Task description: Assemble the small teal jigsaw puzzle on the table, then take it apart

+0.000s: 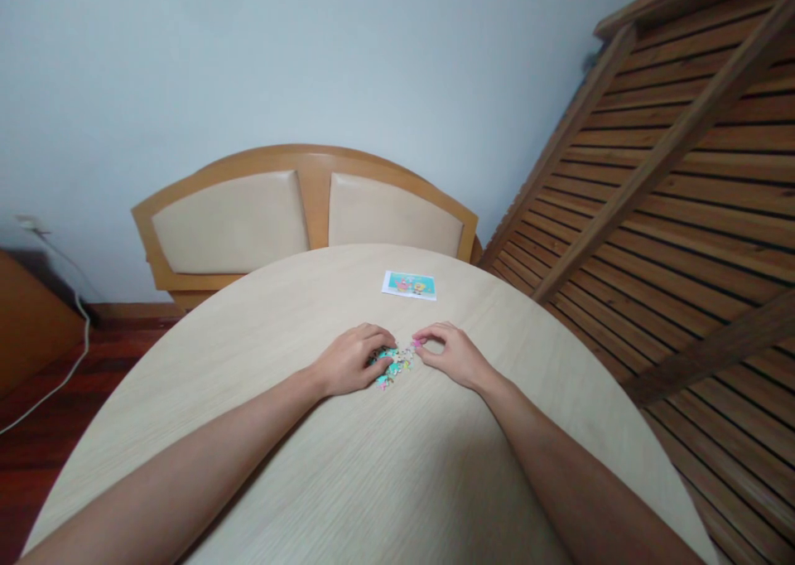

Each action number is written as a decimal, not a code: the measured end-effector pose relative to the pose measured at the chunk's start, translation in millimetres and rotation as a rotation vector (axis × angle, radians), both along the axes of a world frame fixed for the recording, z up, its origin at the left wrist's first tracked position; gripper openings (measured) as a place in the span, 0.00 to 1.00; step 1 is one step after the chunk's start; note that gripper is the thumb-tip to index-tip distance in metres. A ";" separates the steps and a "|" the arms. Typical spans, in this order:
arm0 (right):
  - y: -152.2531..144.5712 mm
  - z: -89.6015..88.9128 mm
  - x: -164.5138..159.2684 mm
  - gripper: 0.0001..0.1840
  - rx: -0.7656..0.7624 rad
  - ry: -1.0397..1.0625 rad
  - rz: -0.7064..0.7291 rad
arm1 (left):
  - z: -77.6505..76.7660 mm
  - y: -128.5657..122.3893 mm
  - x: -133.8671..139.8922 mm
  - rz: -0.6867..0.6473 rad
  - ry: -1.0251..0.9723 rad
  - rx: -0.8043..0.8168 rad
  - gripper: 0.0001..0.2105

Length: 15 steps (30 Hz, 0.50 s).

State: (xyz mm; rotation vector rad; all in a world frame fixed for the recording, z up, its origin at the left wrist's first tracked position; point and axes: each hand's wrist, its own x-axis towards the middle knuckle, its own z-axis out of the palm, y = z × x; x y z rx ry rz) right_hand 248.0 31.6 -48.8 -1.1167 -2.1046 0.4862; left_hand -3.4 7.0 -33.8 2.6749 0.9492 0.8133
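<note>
A small heap of jigsaw puzzle pieces (392, 369), mostly turquoise with bits of white, pink and yellow, lies on the round table (279, 316). My left hand (357, 359) rests at the heap's left side, its curved fingers and thumb apart over the pieces, partly covering them. On the right of the heap, my right hand (452, 354) pinches a pink puzzle piece (417, 344) between thumb and fingertips. Beyond both hands lies a picture card (410, 285) on white paper, with a pink and a yellow cartoon figure on turquoise.
Behind the table stands a wooden headboard (318, 185) with cream padded panels, against a pale wall. A slatted wooden frame (658, 176) leans at the right. On the left, a white cable (84, 345) runs down to the dark red floor beside brown furniture (34, 325).
</note>
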 end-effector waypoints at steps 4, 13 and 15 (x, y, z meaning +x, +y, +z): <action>3.4 -2.9 1.5 0.09 0.007 0.075 -0.066 | -0.4 -0.2 -0.9 -0.031 -0.006 0.013 0.10; 7.4 -5.8 6.8 0.08 0.094 -0.074 -0.157 | 3.1 -0.9 0.1 -0.057 0.003 0.017 0.08; 5.9 -4.9 5.7 0.09 0.117 -0.075 -0.115 | 2.7 -0.4 0.0 -0.064 -0.004 0.015 0.08</action>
